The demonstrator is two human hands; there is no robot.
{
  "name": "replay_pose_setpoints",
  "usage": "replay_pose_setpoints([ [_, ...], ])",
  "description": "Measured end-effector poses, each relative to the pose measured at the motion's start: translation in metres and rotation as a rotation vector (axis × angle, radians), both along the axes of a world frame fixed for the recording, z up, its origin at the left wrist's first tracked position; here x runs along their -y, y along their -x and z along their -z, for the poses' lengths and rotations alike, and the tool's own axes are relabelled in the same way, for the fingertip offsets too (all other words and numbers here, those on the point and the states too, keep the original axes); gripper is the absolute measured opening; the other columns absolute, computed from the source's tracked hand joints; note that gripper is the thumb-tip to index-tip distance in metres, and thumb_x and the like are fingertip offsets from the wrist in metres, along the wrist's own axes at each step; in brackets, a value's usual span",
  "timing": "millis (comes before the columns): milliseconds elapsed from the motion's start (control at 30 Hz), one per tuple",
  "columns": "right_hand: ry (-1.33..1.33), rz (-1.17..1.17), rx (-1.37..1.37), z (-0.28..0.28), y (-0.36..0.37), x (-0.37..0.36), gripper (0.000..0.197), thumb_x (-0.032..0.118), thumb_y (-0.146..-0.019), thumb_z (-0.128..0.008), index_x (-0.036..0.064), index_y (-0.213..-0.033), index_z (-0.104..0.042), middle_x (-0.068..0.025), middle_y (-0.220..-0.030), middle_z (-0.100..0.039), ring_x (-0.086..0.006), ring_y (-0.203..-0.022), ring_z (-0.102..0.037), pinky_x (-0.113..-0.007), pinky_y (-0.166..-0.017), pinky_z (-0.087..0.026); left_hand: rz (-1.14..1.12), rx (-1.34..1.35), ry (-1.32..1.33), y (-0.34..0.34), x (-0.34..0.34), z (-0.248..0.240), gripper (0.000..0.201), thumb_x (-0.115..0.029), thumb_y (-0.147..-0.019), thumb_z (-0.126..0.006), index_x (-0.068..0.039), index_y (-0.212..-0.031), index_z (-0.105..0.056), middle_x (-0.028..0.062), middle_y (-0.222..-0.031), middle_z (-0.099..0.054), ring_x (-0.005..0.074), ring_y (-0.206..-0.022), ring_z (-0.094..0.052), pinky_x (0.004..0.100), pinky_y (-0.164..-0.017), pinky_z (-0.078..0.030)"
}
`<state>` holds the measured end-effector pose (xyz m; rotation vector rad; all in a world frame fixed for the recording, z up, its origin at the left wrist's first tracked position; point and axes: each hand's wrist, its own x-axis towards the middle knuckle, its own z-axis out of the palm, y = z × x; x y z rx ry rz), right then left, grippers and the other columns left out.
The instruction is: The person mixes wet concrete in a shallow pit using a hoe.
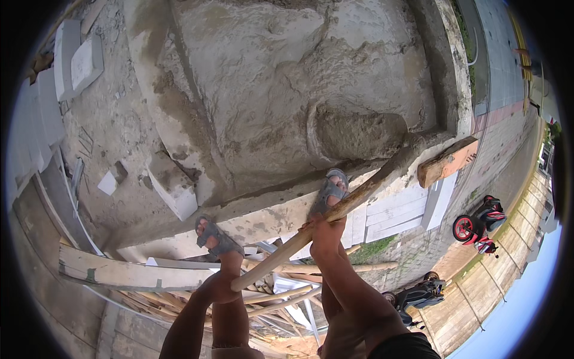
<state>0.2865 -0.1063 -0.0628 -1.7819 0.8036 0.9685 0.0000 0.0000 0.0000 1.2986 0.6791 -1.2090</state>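
Both my hands are closed around the long wooden handle (286,258) of a hoe, which slants from lower left to upper right. My left hand (219,288) grips near the handle's butt end. Farther up, my right hand (327,233) wraps round its middle. At the far end, the hoe's blade (360,135) looks coated in grey mortar and lies in the wet mortar (263,72). That mortar fills a shallow trough with a pale rim (263,220). My sandalled feet stand on the near rim.
Below the rim lies a jumble of wooden poles (299,293). A short wooden block (447,161) rests on the trough's right corner. Pale blocks (86,63) are stacked at far left, with a long board (131,272) nearer. Two motorcycles (478,226) stand on the paving at right.
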Motion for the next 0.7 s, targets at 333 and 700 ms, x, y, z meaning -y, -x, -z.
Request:
replay_pose_setpoints([
  [333,-0.121,0.061,-0.227,-0.027,0.063,-0.071,0.030,-0.002,-0.081,-0.060,0.0031,-0.102,-0.039,-0.0145,-0.066,-0.052,-0.0284,-0.050,-0.057,-0.047,-0.046,-0.055,-0.118,-0.197,-0.109,0.049,-0.038,-0.107,0.033,-0.025,-0.071,-0.070,-0.008,-0.099,-0.070,0.0178,-0.090,-0.070,0.0345,-0.092,-0.068,0.0429,-0.083,-0.054],
  [700,0.096,-0.205,0.025,0.030,-0.117,-0.069,0.018,0.006,-0.079,-0.056,0.0001,-0.093,-0.046,-0.0129,-0.070,-0.046,-0.0247,-0.047,-0.049,-0.044,-0.044,-0.049,-0.408,0.136,-0.124,-0.121,0.027,-0.037,0.047,-0.022,-0.070,-0.070,-0.002,-0.112,-0.064,0.0192,-0.086,-0.069,0.0331,-0.082,-0.069,0.0391,-0.077,-0.054],
])
